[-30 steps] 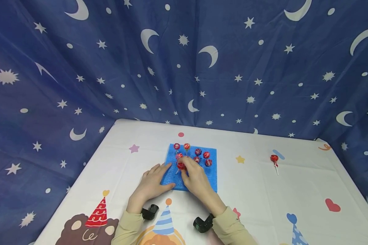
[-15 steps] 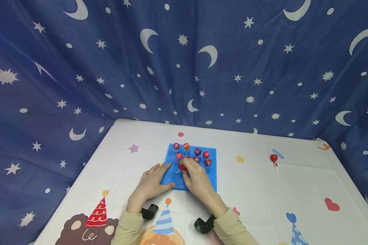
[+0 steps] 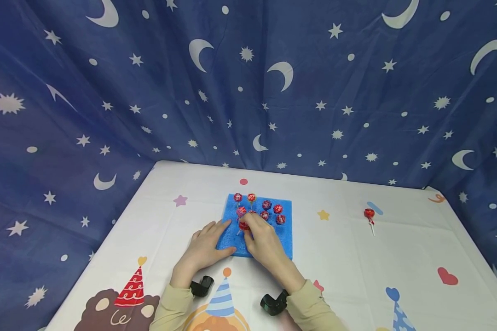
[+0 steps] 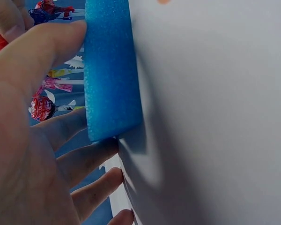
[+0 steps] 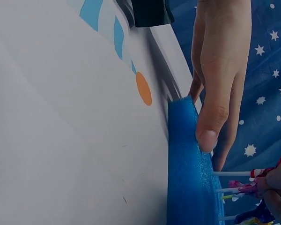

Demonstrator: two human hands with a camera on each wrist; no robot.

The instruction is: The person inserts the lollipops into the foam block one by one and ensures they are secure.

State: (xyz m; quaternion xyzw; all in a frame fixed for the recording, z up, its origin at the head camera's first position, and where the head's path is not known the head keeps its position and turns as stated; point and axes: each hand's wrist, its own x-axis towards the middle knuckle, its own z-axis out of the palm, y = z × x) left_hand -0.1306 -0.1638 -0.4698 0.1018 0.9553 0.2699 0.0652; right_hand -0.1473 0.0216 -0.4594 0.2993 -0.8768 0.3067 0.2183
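A blue foam block lies on the table with several wrapped lollipops standing in it on their sticks. My left hand rests on the block's near left corner, fingers spread and fairly straight; its thumb lies along the top by the near edge. Over the block, my right hand pinches a red lollipop near its head. In the right wrist view this lollipop's white stick reaches the foam's top face. Part of the lollipop is hidden behind my fingers.
A loose red lollipop lies on the right part of the table. The white tablecloth has printed party figures. A dark blue curtain with moons and stars hangs behind the table.
My right hand and the lollipop in it have shifted slightly, a little right and then back left. The left hand has stayed in place on the block.
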